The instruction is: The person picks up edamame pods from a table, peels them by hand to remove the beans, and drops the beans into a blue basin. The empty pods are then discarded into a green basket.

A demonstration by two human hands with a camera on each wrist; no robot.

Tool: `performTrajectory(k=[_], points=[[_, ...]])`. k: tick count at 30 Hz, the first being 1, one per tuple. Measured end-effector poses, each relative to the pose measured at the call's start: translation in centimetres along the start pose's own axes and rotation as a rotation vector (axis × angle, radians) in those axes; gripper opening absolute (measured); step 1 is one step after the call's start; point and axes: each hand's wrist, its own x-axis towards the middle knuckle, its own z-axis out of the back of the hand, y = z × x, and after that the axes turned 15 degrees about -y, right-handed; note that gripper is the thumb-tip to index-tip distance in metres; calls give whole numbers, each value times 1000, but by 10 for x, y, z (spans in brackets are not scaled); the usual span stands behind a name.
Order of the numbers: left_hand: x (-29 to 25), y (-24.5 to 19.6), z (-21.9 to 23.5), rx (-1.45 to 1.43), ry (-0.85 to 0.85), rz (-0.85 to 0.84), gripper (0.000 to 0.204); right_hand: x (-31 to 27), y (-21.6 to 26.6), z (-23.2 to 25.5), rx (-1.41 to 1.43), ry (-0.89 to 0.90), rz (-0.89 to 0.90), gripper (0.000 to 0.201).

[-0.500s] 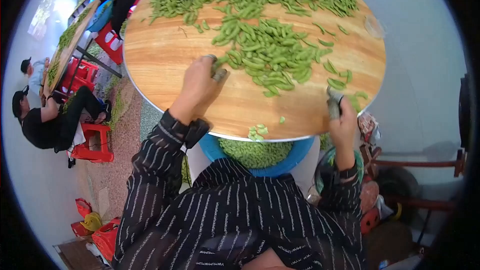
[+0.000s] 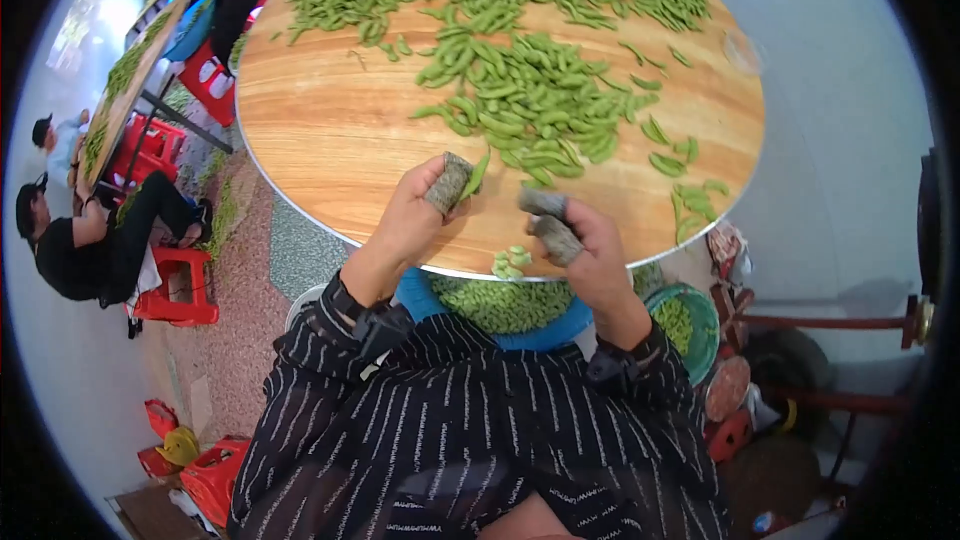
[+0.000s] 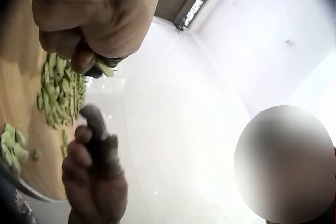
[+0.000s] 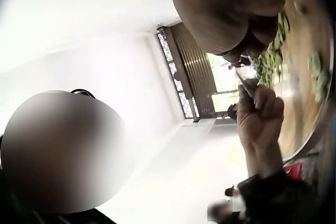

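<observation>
My left hand [image 2: 412, 212] pinches one green pod [image 2: 477, 176] between grey-wrapped thumb and fingers, above the round wooden tabletop [image 2: 330, 145]. Facing it from the right, my right hand [image 2: 592, 250] has wrapped thumb and index finger apart, with nothing visible between them. In the left wrist view the right hand [image 3: 100, 174] also shows this gap. A heap of pods [image 2: 540, 105] lies beyond both hands. Between them, at the near edge, is a small cluster of pale shelled beans [image 2: 512, 262].
Below the table edge sits a blue basin [image 2: 572, 325] of shelled beans, with a green basin [image 2: 705, 330] to its right. Loose pods [image 2: 690, 205] lie at the right edge. People sit and stand at another table [image 2: 125, 105] on the left, near red stools [image 2: 185, 290].
The left hand has drawn back from the heap with a pod pinched. The right hand has moved left from the table's right edge, leaving the loose pods there, and now faces the left hand.
</observation>
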Motion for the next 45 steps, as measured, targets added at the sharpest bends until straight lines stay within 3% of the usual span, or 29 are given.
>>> performTrajectory(k=[2, 6, 8, 12, 14, 17, 23, 27, 29, 33, 35, 39, 45], points=[[-12, 5, -8, 4, 9, 22, 10, -1, 8, -7, 179, 178, -299, 17], [-20, 12, -8, 102, 101, -125, 12, -3, 7, -13, 279, 177, -347, 17], [-24, 12, -14, 180, 99, -283, 14, -5, 7, -15, 272, 140, -301, 15], [-28, 12, -16, 215, 128, -300, 13, -6, 3, -15, 244, 100, -254, 14], [-28, 6, -15, 412, 169, -419, 13, -7, 2, -14, 289, 86, -271, 15], [-28, 1, -16, 458, 174, -493, 13, -10, 8, -8, 340, 93, -366, 17], [-31, 8, -12, 400, 268, -227, 14, -10, 5, -12, 303, 33, -180, 16], [-36, 1, -22, 365, 183, -284, 22, -10, 3, -8, 340, 2, -277, 14], [-36, 0, -18, 1019, 215, -788, 25, -10, 2, -6, 327, 2, -326, 13], [-35, 6, -19, 1076, 148, -830, 30, -12, 2, -3, 352, 81, -293, 11], [-33, 8, -18, 1064, 140, -943, 30, -15, 7, -2, 343, 113, -378, 12], [-32, 9, -16, 1107, 145, -959, 36, -16, 8, 0, 276, 103, -379, 12], [-29, 9, -14, 1171, 184, -1000, 35, -16, 1, 0, 239, 152, -274, 12]])
